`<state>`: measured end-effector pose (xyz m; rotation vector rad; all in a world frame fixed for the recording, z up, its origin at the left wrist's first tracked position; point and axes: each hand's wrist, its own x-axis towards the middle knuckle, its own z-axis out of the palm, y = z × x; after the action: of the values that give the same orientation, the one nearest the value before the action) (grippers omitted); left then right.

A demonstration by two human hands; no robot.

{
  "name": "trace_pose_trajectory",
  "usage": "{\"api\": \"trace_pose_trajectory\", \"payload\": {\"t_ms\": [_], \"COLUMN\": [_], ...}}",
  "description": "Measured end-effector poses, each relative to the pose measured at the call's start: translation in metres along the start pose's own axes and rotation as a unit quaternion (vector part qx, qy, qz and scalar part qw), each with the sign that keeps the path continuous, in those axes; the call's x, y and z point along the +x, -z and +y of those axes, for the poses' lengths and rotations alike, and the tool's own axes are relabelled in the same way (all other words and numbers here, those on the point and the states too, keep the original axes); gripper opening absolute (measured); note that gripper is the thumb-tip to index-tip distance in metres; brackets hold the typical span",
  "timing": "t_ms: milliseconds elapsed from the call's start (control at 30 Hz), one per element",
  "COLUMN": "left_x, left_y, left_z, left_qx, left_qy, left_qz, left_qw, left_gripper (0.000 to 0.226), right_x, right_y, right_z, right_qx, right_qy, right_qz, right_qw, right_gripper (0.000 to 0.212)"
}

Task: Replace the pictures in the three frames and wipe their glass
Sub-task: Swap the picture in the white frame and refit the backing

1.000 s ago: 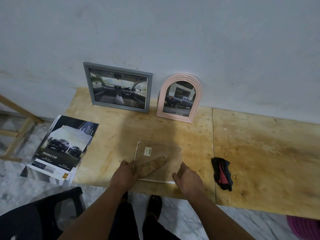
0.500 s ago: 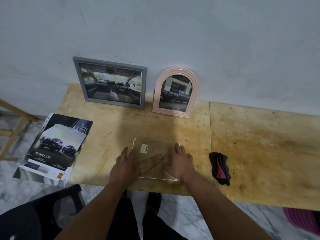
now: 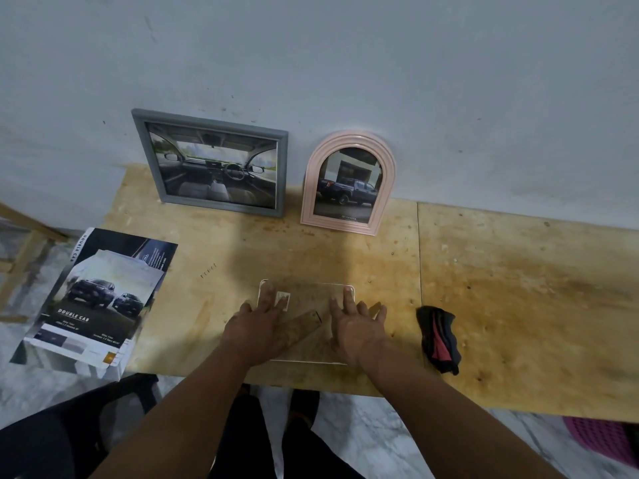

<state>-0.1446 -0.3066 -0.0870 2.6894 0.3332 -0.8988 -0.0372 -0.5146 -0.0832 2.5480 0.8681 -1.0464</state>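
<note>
Hands flat on clear frame

Plywood table fills mid picture. Grey frame and pink arched frame lean on wall, upper centre. Car brochure lower left. Clear acrylic frame lies centre; left hand and right hand press it, fingers straight, gripping nothing. Black-red cloth just right.

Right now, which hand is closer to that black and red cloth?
The right hand: the cloth lies just to its right. The left hand is further away, on the clear frame's other side.
</note>
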Motion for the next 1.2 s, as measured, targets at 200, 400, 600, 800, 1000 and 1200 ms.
{"api": "trace_pose_trajectory", "payload": {"t_ms": [200, 400, 600, 800, 1000, 1200], "left_x": [0.001, 0.002, 0.011, 0.015, 0.012, 0.007], "left_y": [0.009, 0.002, -0.011, -0.019, -0.015, -0.013], "left_z": [0.007, -0.004, -0.041, -0.050, -0.048, -0.047], "left_qx": [0.000, 0.018, -0.016, -0.019, -0.001, 0.022], "left_qy": [0.027, -0.001, -0.097, -0.121, -0.124, -0.105], "left_qz": [-0.036, -0.046, -0.068, -0.047, -0.031, -0.005], "left_qw": [0.999, 0.999, 0.993, 0.991, 0.992, 0.994], "left_gripper": [0.095, 0.098, 0.103, 0.100, 0.100, 0.107], "right_x": [0.001, -0.002, -0.002, -0.004, -0.005, -0.006], "right_y": [0.005, -0.002, 0.001, 0.004, 0.005, 0.005], "right_z": [-0.006, 0.003, 0.025, 0.030, 0.030, 0.030], "right_qx": [-0.011, 0.030, 0.014, 0.016, 0.019, 0.027], "right_qy": [-0.005, 0.017, 0.058, 0.064, 0.063, 0.063], "right_qz": [-0.015, 0.001, -0.012, -0.008, 0.000, 0.000], "right_qw": [1.000, 0.999, 0.998, 0.998, 0.998, 0.998], "right_gripper": [0.095, 0.110, 0.122, 0.125, 0.122, 0.122]}}
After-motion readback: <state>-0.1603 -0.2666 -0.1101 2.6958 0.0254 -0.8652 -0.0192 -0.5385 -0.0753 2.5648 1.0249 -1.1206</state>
